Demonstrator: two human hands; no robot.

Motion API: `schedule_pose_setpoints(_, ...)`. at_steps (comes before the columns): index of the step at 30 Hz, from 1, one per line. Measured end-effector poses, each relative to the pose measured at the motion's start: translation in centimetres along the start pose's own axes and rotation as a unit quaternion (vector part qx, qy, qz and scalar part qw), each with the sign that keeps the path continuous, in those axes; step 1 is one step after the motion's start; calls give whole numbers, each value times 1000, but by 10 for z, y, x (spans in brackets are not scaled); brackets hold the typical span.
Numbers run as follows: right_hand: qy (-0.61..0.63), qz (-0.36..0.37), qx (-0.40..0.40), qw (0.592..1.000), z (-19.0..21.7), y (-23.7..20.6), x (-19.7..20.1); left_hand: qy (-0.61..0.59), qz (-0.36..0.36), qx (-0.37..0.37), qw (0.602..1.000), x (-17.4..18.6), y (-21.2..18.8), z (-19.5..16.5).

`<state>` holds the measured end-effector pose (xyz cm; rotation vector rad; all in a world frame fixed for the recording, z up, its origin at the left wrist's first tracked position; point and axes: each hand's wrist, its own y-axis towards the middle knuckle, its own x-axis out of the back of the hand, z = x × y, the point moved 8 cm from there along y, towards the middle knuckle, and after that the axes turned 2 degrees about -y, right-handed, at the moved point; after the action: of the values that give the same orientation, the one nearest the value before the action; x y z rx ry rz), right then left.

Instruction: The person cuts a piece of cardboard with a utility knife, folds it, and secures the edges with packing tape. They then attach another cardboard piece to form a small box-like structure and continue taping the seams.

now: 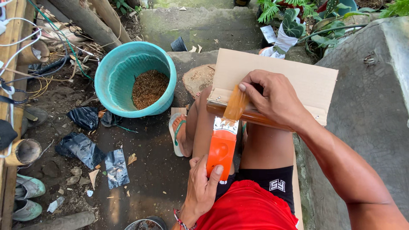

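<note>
— Hands first: what does each one have?

— Left hand point(203, 181) clasps the lower end of a glossy orange plastic pouch point(221, 149), thumb across its face, fingers wrapped behind. Right hand point(272, 98) is clenched over a translucent amber strip point(235, 103), pressing it down onto the pouch's crinkled silver foil top point(225, 125).

— Where does the pouch sit?

— Upright over the person's bare knees, its top meeting a smooth, rounded brown wooden bar point(255, 117). That bar lies along the lower edge of a flat tan cardboard sheet point(298, 79), matte, resting across the lap.

— Surroundings?

— Round turquoise plastic basin point(111, 79), ribbed inside, holding a heap of coarse reddish-brown crumbly material point(148, 88); it stands on dark packed earth, left of the knees. Shiny black plastic bags point(81, 147), crumpled, lie nearby. Cut wooden stump point(197, 79) between basin and cardboard. Rough grey stone slab point(375, 102) to the right.
</note>
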<state>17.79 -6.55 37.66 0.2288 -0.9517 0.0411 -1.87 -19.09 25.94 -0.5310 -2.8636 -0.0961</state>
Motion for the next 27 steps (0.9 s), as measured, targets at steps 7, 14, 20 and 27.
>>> schedule_pose_setpoints(7, -71, -60, 49, 994, 9, -5, 1, -8, 9, -10, 1000, -2, 9, -5)
schedule_pose_setpoints(14, -149, -185, 125, 963, 26, -21, 11, 11, 7, 9, 1000, -3, 13, 2)
schedule_pose_setpoints(20, -242, -101, 188, 946, 35, -32, -8, 21, -1, 38, 999, -3, 17, 3)
schedule_pose_setpoints(27, -294, -96, 224, 924, 37, -33, -11, 33, -18, 66, 997, 3, -1, 8)
